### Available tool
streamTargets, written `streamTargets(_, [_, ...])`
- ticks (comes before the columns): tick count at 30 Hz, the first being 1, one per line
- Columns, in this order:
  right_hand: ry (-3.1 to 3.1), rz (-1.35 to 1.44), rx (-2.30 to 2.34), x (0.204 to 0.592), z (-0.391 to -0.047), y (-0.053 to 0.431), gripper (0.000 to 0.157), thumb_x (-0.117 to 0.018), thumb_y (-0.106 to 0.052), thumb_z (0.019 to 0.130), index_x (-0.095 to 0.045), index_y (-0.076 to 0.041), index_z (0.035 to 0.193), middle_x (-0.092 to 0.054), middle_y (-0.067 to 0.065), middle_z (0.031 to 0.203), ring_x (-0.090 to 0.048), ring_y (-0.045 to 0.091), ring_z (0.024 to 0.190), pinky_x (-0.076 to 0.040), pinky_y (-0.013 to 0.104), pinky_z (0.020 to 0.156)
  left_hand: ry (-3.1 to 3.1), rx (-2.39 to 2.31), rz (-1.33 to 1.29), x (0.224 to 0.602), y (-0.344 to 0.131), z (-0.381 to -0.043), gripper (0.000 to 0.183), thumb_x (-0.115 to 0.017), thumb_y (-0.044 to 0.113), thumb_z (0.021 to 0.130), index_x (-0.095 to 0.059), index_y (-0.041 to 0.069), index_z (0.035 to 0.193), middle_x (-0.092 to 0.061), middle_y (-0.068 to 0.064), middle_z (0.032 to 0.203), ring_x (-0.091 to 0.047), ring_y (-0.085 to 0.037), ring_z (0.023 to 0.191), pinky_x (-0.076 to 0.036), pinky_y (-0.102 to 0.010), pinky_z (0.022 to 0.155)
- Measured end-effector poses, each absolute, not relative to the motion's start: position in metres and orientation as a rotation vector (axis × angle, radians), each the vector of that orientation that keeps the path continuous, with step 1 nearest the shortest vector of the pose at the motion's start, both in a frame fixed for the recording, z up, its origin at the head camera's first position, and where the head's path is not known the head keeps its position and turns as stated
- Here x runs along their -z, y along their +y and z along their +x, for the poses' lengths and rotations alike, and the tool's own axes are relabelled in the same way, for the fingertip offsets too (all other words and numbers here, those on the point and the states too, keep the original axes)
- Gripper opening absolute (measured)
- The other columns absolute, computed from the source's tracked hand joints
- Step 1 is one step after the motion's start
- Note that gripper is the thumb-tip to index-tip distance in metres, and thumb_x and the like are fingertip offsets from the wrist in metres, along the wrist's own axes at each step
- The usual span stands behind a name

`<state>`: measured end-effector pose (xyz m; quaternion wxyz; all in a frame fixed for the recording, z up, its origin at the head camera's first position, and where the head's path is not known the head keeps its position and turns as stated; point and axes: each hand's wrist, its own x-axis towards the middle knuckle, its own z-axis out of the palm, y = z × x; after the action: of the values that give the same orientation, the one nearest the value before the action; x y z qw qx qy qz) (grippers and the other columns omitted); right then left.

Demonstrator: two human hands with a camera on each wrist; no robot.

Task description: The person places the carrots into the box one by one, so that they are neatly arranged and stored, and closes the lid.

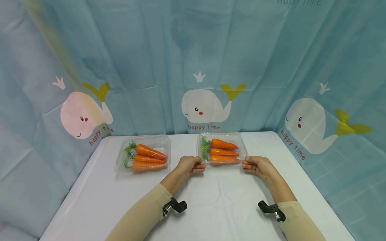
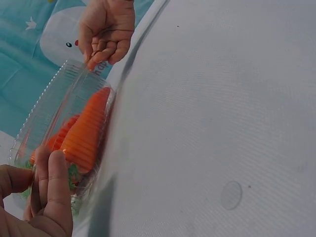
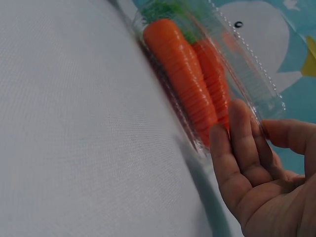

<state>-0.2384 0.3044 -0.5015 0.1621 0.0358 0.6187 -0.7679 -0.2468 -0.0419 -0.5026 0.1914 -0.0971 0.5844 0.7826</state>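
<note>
A clear plastic clamshell box (image 1: 235,136) with three orange carrots (image 1: 223,144) and green leafy tops (image 1: 205,147) lies near the back of the table. My left hand (image 1: 190,165) pinches its near left corner between thumb and fingers. At the near right corner, my right hand (image 1: 258,166) pinches the rim the same way. The left wrist view shows the thumb and fingers on the box's edge (image 2: 64,106). In the right wrist view the carrots (image 3: 180,74) show through the plastic beside the right fingers (image 3: 240,128).
To the left on the white table (image 1: 211,207) stands a second clear box (image 1: 163,142), also with carrots (image 1: 150,152) and green tops. A blue curtain (image 1: 144,107) printed with whales hangs around the table's back and sides.
</note>
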Motion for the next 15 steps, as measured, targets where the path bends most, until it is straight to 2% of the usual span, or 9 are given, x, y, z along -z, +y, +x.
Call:
streamTargets(7, [1.803,0.087,2.173,0.503,-0.239,0.303,0.025,-0.052,-0.007,0.107,-0.058,0.013,0.122,-0.079,0.008,0.094,-0.077,0.021,0.089,-0.061,0.042,0.089,1.612,-2.144,-0.21,0.502,-0.05,-0.248,0.034,-0.061,0.003,0.1,-0.059,-0.018,0.126,-0.076,-0.015,0.086,-0.076,-0.018,0.077,-0.064,-0.035,0.079])
streamTargets(15, [1.963,0.098,2.087,0.5,-0.234,0.302,0.049,-0.054,-0.017,0.108,-0.043,0.018,0.14,-0.077,0.01,0.107,-0.076,0.019,0.094,-0.06,0.043,0.094,1.686,-2.056,-0.043,0.501,-0.054,-0.243,0.033,-0.062,0.003,0.101,-0.059,-0.016,0.127,-0.075,-0.02,0.107,-0.075,-0.021,0.094,-0.058,-0.043,0.096])
